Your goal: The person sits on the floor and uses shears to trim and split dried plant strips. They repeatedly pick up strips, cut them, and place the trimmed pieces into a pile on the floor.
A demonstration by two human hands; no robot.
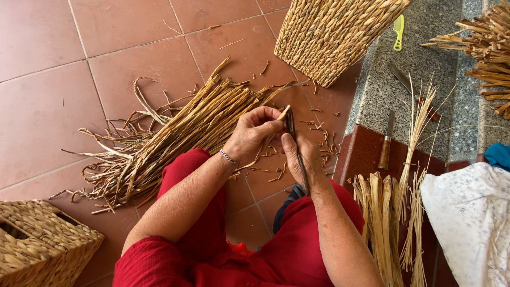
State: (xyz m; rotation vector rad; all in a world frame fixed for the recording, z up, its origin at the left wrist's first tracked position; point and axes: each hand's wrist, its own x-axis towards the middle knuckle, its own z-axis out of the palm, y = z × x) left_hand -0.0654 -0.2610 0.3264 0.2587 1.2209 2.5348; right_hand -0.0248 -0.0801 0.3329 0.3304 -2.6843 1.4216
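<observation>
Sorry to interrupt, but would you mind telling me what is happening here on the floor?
A seated person in red holds a dried reed strip in the left hand and a dark, slim tool in the right hand, the two meeting at the fingertips. A bundle of dried reeds lies on the tiled floor, a woven basket beyond it.

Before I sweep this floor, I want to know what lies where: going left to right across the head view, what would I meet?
Woven basket → heap of dried reed strands → left hand → right hand → wooden-handled knife → pale flowered cloth.
</observation>
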